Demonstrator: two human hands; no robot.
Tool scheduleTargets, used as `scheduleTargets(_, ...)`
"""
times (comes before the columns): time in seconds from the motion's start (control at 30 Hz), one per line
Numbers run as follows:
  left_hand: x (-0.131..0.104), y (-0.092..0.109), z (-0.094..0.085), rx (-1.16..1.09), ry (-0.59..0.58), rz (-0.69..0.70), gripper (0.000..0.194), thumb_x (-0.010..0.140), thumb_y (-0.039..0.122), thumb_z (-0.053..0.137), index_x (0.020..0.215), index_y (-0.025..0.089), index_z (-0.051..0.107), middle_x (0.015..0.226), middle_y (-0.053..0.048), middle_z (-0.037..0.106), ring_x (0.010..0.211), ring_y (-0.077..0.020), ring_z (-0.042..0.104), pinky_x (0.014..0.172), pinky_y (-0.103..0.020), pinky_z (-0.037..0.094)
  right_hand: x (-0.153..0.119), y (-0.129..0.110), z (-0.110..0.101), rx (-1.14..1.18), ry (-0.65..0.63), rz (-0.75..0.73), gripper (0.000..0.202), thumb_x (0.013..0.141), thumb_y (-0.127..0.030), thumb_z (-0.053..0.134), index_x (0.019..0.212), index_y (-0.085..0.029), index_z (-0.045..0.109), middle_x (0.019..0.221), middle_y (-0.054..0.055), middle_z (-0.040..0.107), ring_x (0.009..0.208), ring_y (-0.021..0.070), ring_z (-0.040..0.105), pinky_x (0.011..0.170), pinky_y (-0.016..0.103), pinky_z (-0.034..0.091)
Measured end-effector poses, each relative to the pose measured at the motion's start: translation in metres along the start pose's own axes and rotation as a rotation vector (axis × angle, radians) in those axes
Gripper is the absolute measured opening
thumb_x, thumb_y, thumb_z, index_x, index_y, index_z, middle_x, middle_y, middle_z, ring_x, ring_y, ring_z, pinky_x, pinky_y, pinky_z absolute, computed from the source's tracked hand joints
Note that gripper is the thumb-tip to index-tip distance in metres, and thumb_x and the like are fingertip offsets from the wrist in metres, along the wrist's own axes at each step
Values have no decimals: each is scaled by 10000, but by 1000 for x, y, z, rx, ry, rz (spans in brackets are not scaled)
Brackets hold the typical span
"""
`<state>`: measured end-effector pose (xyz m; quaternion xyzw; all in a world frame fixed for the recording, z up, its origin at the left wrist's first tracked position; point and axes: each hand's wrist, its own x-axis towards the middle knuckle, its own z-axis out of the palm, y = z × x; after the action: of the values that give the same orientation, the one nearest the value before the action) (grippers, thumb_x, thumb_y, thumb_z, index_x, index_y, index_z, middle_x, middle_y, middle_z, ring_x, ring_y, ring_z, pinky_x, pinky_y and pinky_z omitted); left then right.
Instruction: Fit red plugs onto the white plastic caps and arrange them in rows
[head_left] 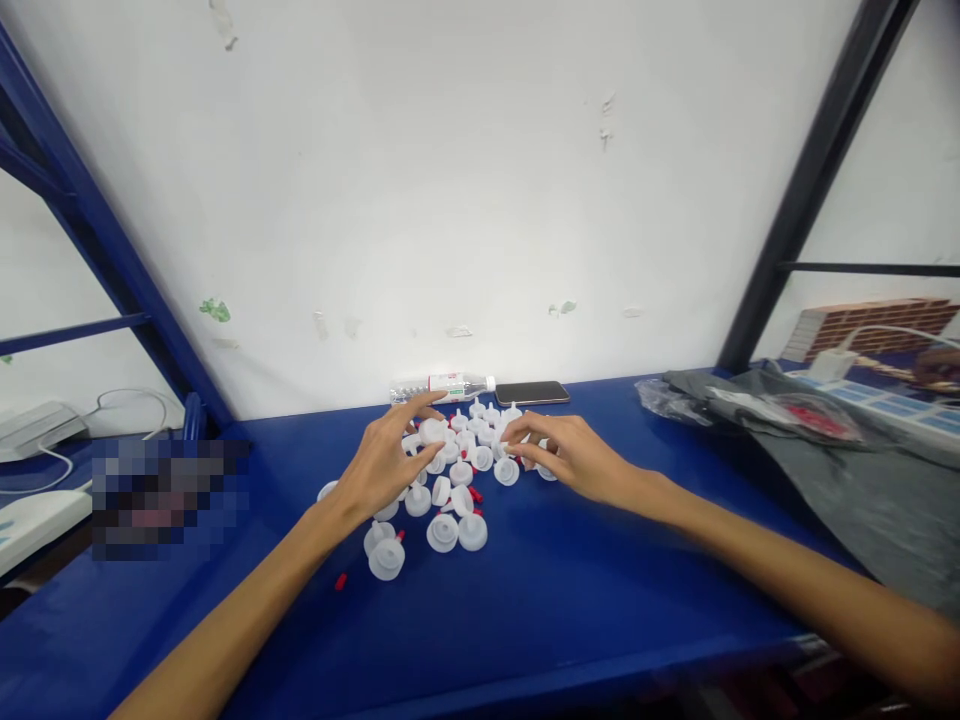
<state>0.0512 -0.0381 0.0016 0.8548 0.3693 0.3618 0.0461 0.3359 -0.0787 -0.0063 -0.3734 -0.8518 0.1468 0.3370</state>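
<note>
A heap of white plastic nozzle caps (460,472) lies on the blue table, with small red tips (475,494) scattered among them. At the heap's left side, my left hand (386,455) curves its thumb and fingers around one white cap (432,431), which looks raised above the others. Opposite it, my right hand (562,455) is at the heap's right edge, its thumb and fingertips close together in a pinch. Whatever lies between those fingertips is too small to make out. Nearer to me sit a few more caps (386,559) and a single red tip (341,581).
Along the wall lie a clear plastic bottle (450,386) and a dark phone (532,393). Grey plastic bags (750,400) cover the table's right side, beside a power strip (892,405). Blue frame posts (127,240) and dark posts (810,190) rise on either side.
</note>
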Motion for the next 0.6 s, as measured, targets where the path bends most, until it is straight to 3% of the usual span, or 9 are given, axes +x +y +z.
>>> scheduleTargets(0.13, -2, 12, 6, -34, -28, 62, 607, 903, 249, 695, 1463, 328, 476, 1147, -9, 750, 963, -190, 708, 906, -366, 565, 1, -9, 9, 79, 95, -16, 202, 1023, -328, 582, 1107, -253, 751, 1076, 38, 766, 933, 198, 696, 746, 309, 518)
scheduleTargets(0.23, -6, 20, 13, -77, -74, 108, 644, 900, 248, 719, 1479, 358, 459, 1172, 5, 747, 935, -165, 701, 861, -319, 571, 1, -14, 11, 226, 179, 60, 152, 969, -344, 668, 978, -249, 786, 964, 23, 772, 819, 180, 693, 625, 276, 498)
scheduleTargets(0.37, -12, 28, 19, -104, -103, 161, 693, 896, 215, 732, 1496, 381, 427, 1185, 13, 747, 910, -152, 686, 829, -299, 569, 0, -20, 12, 342, 311, 128, 103, 906, -333, 745, 917, -240, 787, 913, 12, 780, 750, 162, 692, 609, 266, 497)
scheduleTargets(0.6, -14, 36, 21, -129, -100, 216, 718, 895, 216, 741, 1517, 341, 404, 1181, -26, 755, 1081, -213, 704, 945, -382, 566, -3, -23, 20, 359, 302, 92, 98, 879, -337, 776, 901, -246, 802, 889, 10, 796, 665, 149, 691, 583, 265, 505)
